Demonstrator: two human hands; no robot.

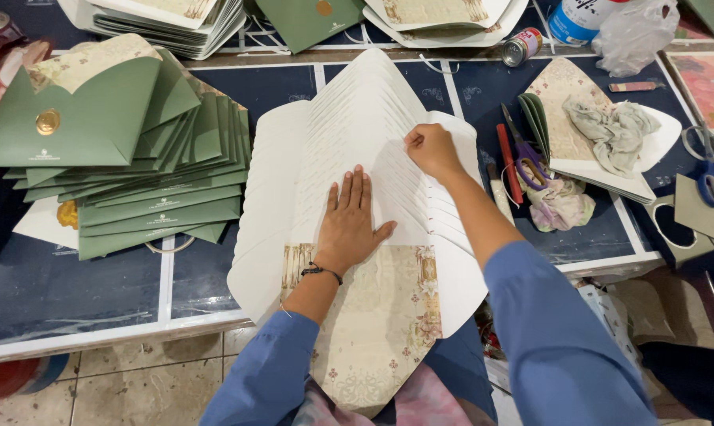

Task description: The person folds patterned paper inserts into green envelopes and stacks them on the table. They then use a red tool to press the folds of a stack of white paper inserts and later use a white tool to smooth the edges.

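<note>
A fanned stack of white unfolded envelope blanks (349, 126) lies in front of me on the dark blue table (81, 284). The nearest blank shows a cream patterned lining (381, 315) that hangs over the table edge. My left hand (349, 221) presses flat on the stack, fingers spread. My right hand (432, 150) pinches the right edge of one white flap, just right of the left hand.
A fanned pile of green envelopes with gold seals (128, 150) lies at the left. Purple-handled scissors (527, 158), a red pen (508, 162) and crumpled rags (558, 201) sit at the right, blue scissors (712, 177) farther right. More envelope stacks (175, 20) and a small can (523, 46) lie along the back.
</note>
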